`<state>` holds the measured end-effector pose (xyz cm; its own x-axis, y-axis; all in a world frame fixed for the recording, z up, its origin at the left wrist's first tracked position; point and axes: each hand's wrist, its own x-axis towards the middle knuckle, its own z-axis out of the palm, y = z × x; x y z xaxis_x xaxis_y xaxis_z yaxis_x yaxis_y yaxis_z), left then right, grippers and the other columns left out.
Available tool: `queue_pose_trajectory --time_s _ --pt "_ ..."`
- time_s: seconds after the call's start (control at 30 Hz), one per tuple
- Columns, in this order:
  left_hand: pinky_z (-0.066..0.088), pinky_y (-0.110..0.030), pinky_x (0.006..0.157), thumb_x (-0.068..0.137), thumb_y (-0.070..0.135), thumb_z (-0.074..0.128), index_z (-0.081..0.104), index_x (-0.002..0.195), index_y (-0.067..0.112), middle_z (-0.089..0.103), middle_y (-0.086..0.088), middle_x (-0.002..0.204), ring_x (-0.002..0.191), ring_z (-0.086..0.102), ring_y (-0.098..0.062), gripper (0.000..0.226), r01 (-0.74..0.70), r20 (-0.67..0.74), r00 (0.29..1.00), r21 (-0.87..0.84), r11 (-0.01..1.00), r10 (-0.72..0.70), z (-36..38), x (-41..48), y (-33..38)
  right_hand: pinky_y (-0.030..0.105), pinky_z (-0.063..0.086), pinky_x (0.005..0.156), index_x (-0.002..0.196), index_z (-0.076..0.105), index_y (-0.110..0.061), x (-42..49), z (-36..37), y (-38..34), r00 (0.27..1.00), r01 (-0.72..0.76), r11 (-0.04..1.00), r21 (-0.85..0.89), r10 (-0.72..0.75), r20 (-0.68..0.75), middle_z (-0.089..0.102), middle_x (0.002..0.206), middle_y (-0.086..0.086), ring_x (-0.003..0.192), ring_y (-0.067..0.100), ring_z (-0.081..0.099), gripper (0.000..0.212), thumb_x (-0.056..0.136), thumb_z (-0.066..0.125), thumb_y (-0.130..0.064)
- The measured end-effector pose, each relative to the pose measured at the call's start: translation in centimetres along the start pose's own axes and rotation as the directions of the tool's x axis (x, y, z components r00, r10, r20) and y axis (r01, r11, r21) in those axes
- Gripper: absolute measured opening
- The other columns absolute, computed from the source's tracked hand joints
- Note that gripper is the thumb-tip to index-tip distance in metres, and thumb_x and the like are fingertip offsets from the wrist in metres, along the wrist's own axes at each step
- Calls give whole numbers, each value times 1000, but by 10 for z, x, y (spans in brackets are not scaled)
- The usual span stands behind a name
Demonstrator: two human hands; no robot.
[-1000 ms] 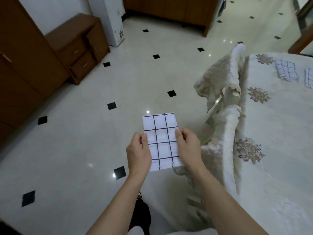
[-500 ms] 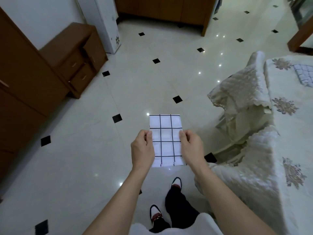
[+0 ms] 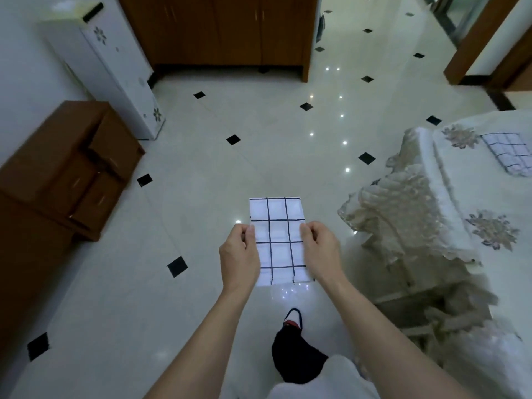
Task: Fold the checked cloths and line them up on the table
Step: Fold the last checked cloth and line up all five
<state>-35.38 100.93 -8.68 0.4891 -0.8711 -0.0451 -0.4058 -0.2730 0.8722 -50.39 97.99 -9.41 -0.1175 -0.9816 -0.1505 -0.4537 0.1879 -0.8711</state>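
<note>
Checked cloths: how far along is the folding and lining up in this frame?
Done: one folded checked cloth lies on the table, at the frame's right edge. In hand: the left hand and right hand pinch the sides of a second cloth, folded to a narrow rectangle, over the floor beside the table. Left: setting it down in line with the first; any further cloths are out of view.
</note>
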Motion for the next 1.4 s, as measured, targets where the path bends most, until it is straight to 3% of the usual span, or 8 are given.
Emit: queue_pose_trajectory --time_s 0.23,0.37,0.6,0.73,0.9,1.2,1.4 --pt "37 -15 58 103 23 50 58 84 8 61 -10 74 63 45 -14 26 -16 44 999 -1 1000 16 50 114 52 15 35 54 69 43 -20 121 -7 -33 997 -22 999 -26 20 -70 45 61 -8 56 5 39 35 103 48 -27" --pt "36 -16 57 102 22 51 56 79 12 55 -1 67 60 43 -12 26 -23 74 997 -3 1000 23 72 168 64 11 36 55 68 43 -21 175 0 -43 995 -30 997 -64 23 -99 45 59 -5 56 5 40 37 104 48 -27" --pt "39 -11 61 102 20 51 60 83 10 63 -2 75 71 52 -10 23 -45 158 986 -10 999 46 116 286 72 16 36 56 75 52 -10 284 30 -49 985 -121 993 -6 119 -126 47 63 -4 58 9 39 32 103 49 -26" --pt "39 -12 59 103 23 51 58 81 16 60 1 71 63 50 -1 24 -88 213 973 -31 996 92 147 375 85 18 35 55 71 46 -16 365 49 -70 974 -128 992 -13 123 -191 44 61 -7 55 6 37 35 103 49 -28" --pt "37 -15 54 104 24 50 55 79 19 55 -1 65 55 45 -5 26 -132 321 937 -40 990 138 185 478 116 14 34 51 65 39 -26 456 54 -104 938 -156 987 27 157 -309 39 57 -8 52 2 39 39 103 51 -25" --pt "38 -15 56 103 23 50 57 81 15 61 -8 72 58 45 -5 25 -235 522 819 -69 969 236 263 577 177 16 35 54 68 44 -21 556 30 -113 839 -271 959 78 275 -470 44 58 -8 52 5 40 36 103 50 -28" --pt "38 -15 56 103 24 50 57 80 17 57 3 67 59 48 -2 25 -286 602 748 -86 954 279 344 612 216 17 34 53 66 43 -20 620 -11 -91 760 -298 943 146 327 -562 43 58 -7 53 6 37 38 102 52 -25"
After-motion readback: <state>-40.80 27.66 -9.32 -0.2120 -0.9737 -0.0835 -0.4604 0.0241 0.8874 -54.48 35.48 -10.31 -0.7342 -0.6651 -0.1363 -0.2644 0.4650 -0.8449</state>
